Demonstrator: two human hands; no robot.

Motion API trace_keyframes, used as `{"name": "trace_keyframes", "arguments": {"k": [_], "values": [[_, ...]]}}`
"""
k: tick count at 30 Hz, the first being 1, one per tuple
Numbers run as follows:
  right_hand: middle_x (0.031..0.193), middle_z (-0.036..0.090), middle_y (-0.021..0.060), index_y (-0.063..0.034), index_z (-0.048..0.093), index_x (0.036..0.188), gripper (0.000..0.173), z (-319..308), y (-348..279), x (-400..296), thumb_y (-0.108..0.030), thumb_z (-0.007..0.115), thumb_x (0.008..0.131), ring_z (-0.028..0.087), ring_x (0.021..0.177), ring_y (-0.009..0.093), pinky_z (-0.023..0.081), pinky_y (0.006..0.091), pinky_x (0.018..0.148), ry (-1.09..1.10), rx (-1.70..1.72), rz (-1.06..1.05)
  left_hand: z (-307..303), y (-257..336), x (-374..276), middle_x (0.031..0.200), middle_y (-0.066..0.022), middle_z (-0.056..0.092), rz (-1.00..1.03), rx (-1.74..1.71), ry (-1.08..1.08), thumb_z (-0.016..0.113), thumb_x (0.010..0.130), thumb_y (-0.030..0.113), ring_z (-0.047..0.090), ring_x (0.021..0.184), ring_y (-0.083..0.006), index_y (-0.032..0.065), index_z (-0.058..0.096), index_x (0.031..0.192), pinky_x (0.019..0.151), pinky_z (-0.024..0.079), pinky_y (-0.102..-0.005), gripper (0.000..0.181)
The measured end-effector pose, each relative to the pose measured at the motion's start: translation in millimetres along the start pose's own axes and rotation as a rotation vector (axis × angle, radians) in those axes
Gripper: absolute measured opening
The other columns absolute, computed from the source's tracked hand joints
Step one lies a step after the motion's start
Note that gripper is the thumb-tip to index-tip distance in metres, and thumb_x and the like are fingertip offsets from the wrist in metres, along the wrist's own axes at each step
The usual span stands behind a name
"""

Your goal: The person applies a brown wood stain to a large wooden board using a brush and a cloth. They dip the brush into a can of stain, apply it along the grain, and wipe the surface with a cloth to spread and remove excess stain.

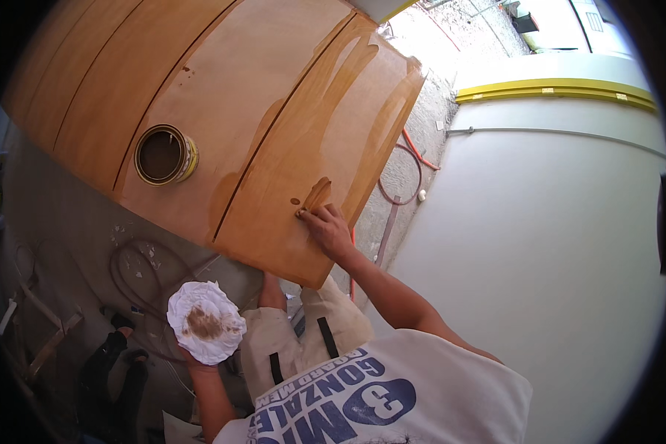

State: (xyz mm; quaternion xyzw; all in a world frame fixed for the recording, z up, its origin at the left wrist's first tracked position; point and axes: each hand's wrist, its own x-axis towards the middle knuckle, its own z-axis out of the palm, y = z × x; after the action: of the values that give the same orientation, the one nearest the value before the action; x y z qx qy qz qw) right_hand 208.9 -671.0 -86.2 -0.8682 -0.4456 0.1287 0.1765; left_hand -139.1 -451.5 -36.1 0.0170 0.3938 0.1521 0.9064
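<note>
A wooden panel (311, 127) with dark grooves lies before me. Its near right section is partly coated with wet brown stain, with paler patches left between the strokes. My right hand (331, 228) presses a small dark wad (301, 213), probably a rag, against the panel near a dark streak of stain (317, 192). A bunched white cloth (206, 324) with a brown smear in its middle rests on my left hand (191, 356), which is mostly hidden beneath it. An open tin can (164, 155) of dark liquid stands on the panel, left of the grooved section.
A white wall (521, 222) with a yellow band (549, 91) runs along the right. Hoses (402, 175) lie on the rough floor beside the panel. At lower left, another person's legs (111, 372) stand near wooden pieces (50, 333) and a coiled hose (139, 266).
</note>
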Motion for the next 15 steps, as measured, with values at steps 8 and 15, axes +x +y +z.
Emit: {"name": "trace_keyframes", "arguments": {"k": [8, 15], "values": [[0.105, 0.067, 0.0044, -0.0123, 0.076, 0.119, 0.029, -27, 35, 14, -0.014, 0.069, 0.09, 0.061, 0.101, 0.028, 0.048, 0.0415, 0.092, 0.264, -0.09, 0.215, 59, -20, -8, 0.149, -0.0194, 0.057, 0.051, 0.117, -0.013, 0.052, 0.103, 0.054, 0.061, 0.128, -0.0414, 0.0048, 0.05, 0.15, 0.103, 0.053, -0.0608, 0.068], [0.11, 0.062, 0.0008, -0.0142, 0.071, 0.128, 0.04, 3, -10, -28, -0.014, 0.062, 0.089, 0.055, 0.106, 0.023, 0.044, 0.0394, 0.096, -0.077, 0.052, -0.202, 83, -39, 8, 0.14, -0.0188, 0.063, 0.079, 0.302, -0.045, 0.054, 0.103, 0.052, 0.065, 0.12, -0.0403, 0.0042, 0.053, 0.146, 0.097, 0.056, -0.0594, 0.065]]}}
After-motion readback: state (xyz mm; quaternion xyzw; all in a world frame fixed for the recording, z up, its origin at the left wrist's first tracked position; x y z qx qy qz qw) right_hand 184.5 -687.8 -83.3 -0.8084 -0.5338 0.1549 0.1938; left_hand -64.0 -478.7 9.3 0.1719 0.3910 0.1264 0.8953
